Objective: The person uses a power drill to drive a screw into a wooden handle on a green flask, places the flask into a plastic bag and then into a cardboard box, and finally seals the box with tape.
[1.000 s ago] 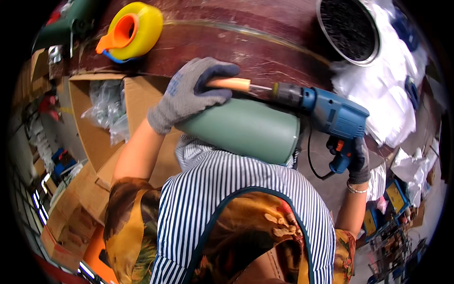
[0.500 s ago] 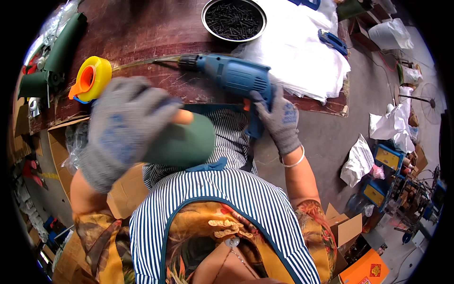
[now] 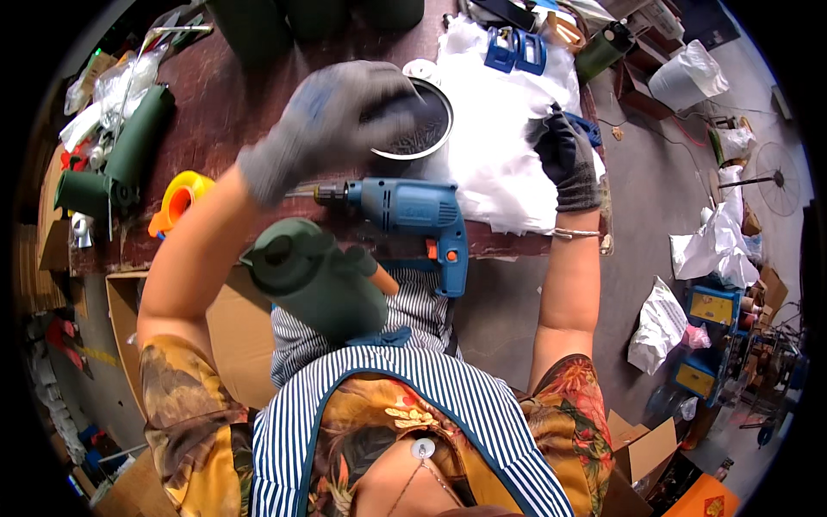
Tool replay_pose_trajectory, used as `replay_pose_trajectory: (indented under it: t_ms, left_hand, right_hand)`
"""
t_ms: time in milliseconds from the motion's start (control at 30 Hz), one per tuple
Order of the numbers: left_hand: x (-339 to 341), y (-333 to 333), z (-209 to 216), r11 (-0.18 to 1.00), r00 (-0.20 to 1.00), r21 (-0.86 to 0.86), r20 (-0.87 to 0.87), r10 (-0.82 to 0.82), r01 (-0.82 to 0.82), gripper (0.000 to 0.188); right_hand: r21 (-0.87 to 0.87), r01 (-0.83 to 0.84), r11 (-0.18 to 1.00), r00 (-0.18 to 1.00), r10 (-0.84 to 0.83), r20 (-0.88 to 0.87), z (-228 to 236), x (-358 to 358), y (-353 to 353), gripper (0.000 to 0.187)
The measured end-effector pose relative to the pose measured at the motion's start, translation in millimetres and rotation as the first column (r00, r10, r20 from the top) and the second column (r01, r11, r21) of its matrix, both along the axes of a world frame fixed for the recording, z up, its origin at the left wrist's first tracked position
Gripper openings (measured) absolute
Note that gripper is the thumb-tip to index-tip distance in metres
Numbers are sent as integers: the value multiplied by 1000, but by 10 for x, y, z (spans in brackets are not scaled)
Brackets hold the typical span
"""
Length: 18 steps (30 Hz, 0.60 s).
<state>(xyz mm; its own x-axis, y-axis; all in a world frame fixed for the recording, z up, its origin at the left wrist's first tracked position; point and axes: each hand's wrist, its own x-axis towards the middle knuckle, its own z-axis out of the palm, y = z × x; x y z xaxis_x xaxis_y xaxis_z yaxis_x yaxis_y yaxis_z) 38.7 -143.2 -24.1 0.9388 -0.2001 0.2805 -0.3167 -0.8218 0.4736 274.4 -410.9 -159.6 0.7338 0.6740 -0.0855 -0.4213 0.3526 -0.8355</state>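
Note:
My left hand, in a grey work glove, reaches over a round metal bowl of small dark screws; its fingers are blurred and partly hide the screws. Over the white sheets or bags, my gloved right hand is raised with its fingers curled, close beside a blue handled tool. What it grips, if anything, is hidden. A blue power drill lies untouched along the table's near edge, its bit pointing left and its handle overhanging. On my lap rests a tilted dark green jug with an orange-brown piece at its side.
A yellow tape roll and green parts lie at the table's left. More green bodies stand at the far edge. Another blue tool rests on the white pile. An open cardboard box sits below, left of my lap.
My right hand has let go of the drill and moved onto the white pile. My left hand has left the jug for the screw bowl. The view has shifted, showing more of the table's far side.

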Motion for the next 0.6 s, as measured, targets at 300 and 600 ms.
replay_pose_trajectory:
  t_ms: [300,600]
  left_hand:
    - [1430,218,-1023,849,925,-384,-254,281,-363,35]
    - [-448,1470,-1557,-11,924,-956,-281,-258,-294,43]
  right_hand:
    - [215,309,926,951,-303,-64,52,-61,659,18]
    - [-401,-687,607,625,774,102,442,-1358,831,37]
